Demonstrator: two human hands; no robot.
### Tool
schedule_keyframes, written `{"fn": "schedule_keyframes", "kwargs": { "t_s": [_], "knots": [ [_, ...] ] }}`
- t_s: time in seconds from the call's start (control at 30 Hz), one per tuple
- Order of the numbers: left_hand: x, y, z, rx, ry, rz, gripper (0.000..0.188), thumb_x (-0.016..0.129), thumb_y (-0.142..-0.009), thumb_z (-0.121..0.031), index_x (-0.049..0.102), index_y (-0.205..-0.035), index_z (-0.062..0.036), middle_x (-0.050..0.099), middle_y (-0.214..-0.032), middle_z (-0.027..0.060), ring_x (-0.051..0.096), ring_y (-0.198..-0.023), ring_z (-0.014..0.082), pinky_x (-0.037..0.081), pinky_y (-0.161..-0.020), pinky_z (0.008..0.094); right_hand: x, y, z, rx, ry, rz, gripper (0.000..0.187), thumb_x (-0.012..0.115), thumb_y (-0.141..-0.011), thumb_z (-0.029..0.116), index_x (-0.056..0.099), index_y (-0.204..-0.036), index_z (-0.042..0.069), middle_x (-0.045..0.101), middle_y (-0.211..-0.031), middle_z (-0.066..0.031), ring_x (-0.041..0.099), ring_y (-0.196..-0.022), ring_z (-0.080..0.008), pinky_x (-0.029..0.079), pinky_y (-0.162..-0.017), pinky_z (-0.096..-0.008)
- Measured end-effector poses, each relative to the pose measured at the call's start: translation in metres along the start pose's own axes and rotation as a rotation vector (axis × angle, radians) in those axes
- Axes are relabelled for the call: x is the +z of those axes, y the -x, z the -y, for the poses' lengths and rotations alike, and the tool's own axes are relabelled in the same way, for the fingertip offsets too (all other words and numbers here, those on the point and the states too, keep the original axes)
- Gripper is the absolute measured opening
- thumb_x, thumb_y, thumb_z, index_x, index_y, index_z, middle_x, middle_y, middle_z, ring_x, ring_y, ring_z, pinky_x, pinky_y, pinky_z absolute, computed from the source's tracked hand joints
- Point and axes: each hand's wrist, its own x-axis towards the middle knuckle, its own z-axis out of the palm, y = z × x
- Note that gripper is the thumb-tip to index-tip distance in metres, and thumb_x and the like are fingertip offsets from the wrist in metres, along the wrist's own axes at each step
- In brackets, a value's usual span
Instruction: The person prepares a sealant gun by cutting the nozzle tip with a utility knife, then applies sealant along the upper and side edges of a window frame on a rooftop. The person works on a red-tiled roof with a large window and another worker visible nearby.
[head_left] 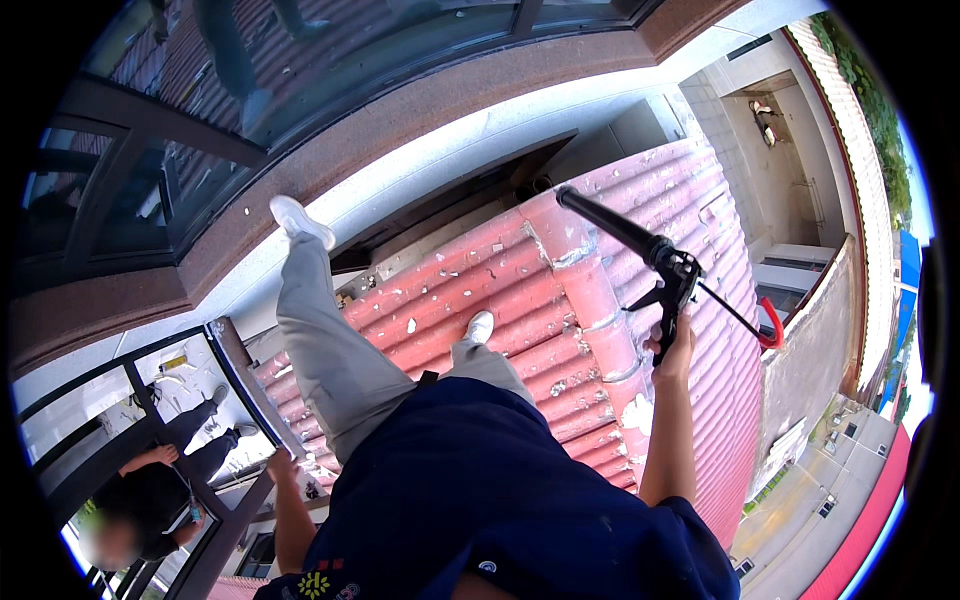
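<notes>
My right hand (676, 345) is closed around the handle of a black caulking gun (615, 222), held out over the red roof. Its long barrel points up and to the left, and its rod ends in a red hook on the right. At the lower left, my left hand (283, 466) is at the edge of the dark window frame (243, 500), its fingers curled against it; they are small and partly hidden. One of my shoes (302, 222) is up on the pale wall ledge (400, 165). My other shoe (480, 326) rests on the corrugated roof (520, 300).
Flaking roof ridge caps (600, 310) run between the two slopes. Past the roof's right side lies a lower courtyard (800, 180). Dark glass windows (330, 50) line the wall at upper left. A person (150, 490) in dark clothes is inside the open window at lower left.
</notes>
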Motion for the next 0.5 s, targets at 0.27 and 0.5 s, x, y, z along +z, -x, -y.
{"fn": "schedule_keyframes", "kwargs": {
  "t_s": [0.27, 0.5],
  "knots": [
    [0.124, 0.087, -0.073, 0.825, -0.689, 0.377, 0.051, 0.070, -0.096, -0.029, 0.059, -0.137, -0.0009, 0.074, -0.114, 0.0175, 0.072, -0.097, 0.0236, 0.058, -0.084, 0.0362, -0.070, 0.071, -0.072, 0.196, 0.266, -0.144, 0.044, 0.065, -0.101, 0.047, 0.065, -0.095, 0.004, 0.052, -0.064, 0.0009, 0.044, -0.048, -0.0083, 0.040, -0.044, -0.0245],
    [0.192, 0.069, -0.169, 0.912, -0.430, 0.624, 0.052, 0.067, -0.099, -0.028, 0.056, -0.142, -0.0017, 0.069, -0.122, 0.0156, 0.067, -0.107, 0.0212, 0.053, -0.093, 0.0342, -0.033, 0.131, -0.063, 0.171, 0.171, -0.214, 0.044, 0.063, -0.102, 0.047, 0.065, -0.101, 0.004, 0.051, -0.065, 0.0005, 0.044, -0.051, -0.0074, 0.039, -0.044, -0.0228]
  ]
}}
